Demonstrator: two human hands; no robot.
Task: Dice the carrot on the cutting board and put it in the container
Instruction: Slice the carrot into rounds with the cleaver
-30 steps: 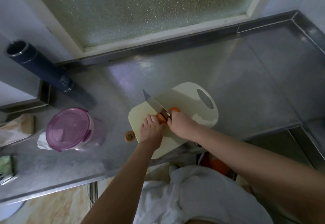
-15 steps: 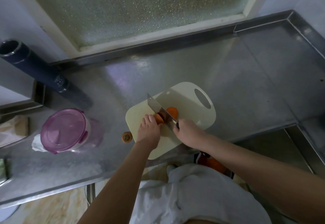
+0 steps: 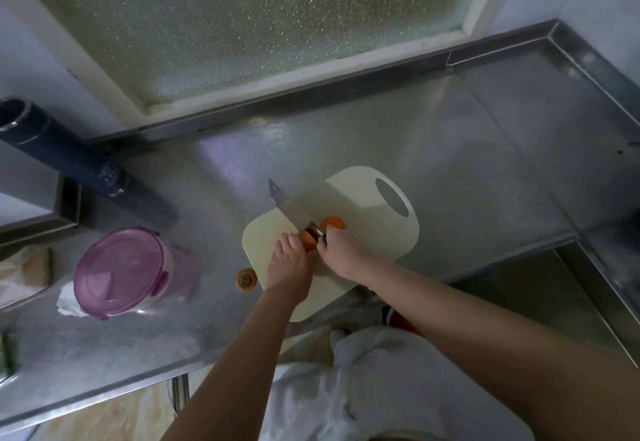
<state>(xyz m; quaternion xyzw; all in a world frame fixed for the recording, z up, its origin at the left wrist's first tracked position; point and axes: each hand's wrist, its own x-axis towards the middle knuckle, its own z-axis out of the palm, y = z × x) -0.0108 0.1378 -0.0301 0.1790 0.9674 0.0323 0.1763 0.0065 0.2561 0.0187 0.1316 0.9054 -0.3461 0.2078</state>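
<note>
A cream cutting board (image 3: pixel 367 205) lies on the steel counter. On it sits an orange carrot piece (image 3: pixel 309 242), held down by the fingers of my left hand (image 3: pixel 289 267). My right hand (image 3: pixel 346 253) grips the handle of a knife (image 3: pixel 289 210), whose blade lies across the carrot and points up-left past the board's edge. A cut carrot slice (image 3: pixel 333 222) lies just right of the blade. The container with a purple lid (image 3: pixel 121 269) stands to the left, its lid on.
A carrot end (image 3: pixel 246 280) lies on the counter left of the board. A dark cylinder (image 3: pixel 69 160) leans at the back left. White paper (image 3: pixel 67 302) sits by the container. A sunken steel basin (image 3: pixel 540 288) lies to the right. The steel counter (image 3: pixel 467 163) meets a frosted window behind.
The knife came back toward the carrot under my left hand after shifting right half a second ago. My left hand stays on the carrot.
</note>
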